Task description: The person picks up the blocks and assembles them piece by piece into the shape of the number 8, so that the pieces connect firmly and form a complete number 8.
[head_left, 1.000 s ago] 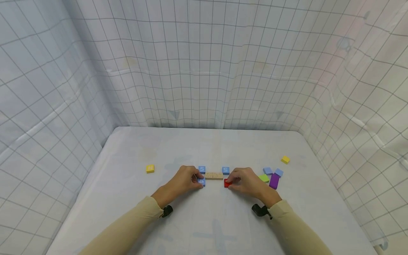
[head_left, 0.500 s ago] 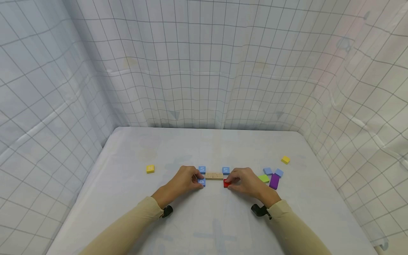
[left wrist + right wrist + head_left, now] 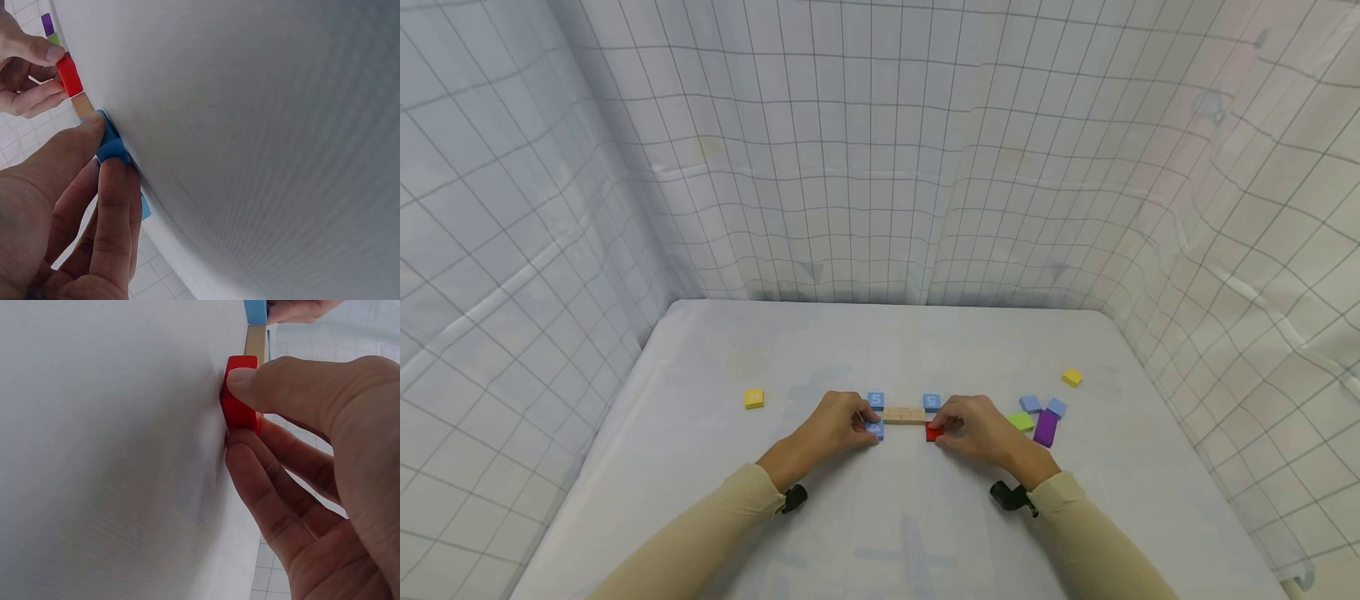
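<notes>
Red block (image 3: pixel 933 432) pinched by right hand (image 3: pixel 981 433), blue block (image 3: pixel 874 429) pinched by left hand (image 3: pixel 831 429), both on the table (image 3: pixel 887 517) at near corners of the wooden bar (image 3: pixel 904 414). Hands apart, each clamped on its block. Risk: a knuckle nudges the bar or the two numbered blue tiles (image 3: pixel 876 400) behind it, knocking the layout crooked.

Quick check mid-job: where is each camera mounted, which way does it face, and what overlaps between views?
Head: worn on the head, looks forward and down at the table; shows both sleeves, left hand, right hand.
Left wrist: beside the left hand, faces along the table at the blue block it pinches.
Right wrist: beside the right hand, faces the red block it pinches.
Shared: both wrist views show the red block and the wooden bar.
</notes>
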The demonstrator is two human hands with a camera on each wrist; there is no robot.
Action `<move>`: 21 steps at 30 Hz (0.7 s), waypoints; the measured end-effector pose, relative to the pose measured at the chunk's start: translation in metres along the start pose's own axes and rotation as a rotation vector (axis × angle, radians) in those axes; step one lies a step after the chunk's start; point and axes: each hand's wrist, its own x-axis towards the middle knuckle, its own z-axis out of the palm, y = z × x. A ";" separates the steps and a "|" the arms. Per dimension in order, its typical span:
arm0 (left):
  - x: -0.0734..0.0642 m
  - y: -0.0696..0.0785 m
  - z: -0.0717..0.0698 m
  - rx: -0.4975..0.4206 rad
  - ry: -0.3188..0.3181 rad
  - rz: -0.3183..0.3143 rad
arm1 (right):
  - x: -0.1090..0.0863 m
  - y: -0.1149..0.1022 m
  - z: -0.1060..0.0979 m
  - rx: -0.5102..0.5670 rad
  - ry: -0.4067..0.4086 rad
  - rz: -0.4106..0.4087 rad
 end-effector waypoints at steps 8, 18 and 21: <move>-0.001 0.005 -0.002 0.013 -0.028 -0.060 | 0.000 -0.001 0.000 -0.013 0.004 -0.007; -0.001 0.007 -0.003 0.006 -0.025 -0.051 | 0.000 0.000 0.001 -0.009 0.011 -0.015; 0.000 -0.004 0.001 0.005 -0.008 -0.003 | 0.000 0.001 0.002 -0.016 0.021 -0.031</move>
